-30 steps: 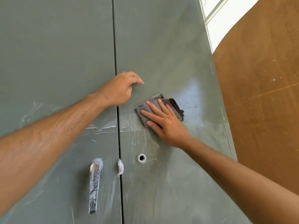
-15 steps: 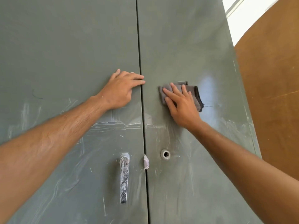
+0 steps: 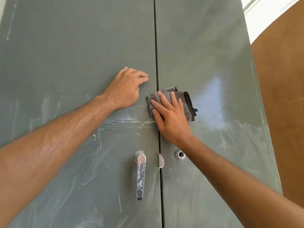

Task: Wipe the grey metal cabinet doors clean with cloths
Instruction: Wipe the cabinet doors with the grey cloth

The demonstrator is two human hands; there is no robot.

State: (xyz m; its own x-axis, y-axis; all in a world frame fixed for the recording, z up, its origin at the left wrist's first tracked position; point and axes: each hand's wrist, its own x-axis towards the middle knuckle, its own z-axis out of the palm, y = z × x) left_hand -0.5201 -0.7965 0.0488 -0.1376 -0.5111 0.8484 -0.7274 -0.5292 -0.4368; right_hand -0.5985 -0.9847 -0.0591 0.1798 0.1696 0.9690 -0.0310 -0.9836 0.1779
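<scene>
Two grey metal cabinet doors fill the view, the left door (image 3: 74,55) and the right door (image 3: 205,46), split by a dark vertical seam. My right hand (image 3: 171,119) presses a folded grey cloth (image 3: 184,102) flat against the doors with straight fingers; the cloth lies across the seam, mostly on the right door. My left hand (image 3: 126,89) rests on the left door just left of the seam, fingers bent against the metal, holding nothing. White streaks and smears mark the lower parts of both doors.
A worn metal handle (image 3: 141,175) hangs on the left door below my hands. A round keyhole (image 3: 179,154) sits on the right door, with a white lump (image 3: 161,160) on the seam between them. A brown wooden panel (image 3: 283,96) stands at the right.
My right hand has slid the cloth leftward along the right door until it overlaps the seam. The left hand stays braced near the seam. The camera view has shifted.
</scene>
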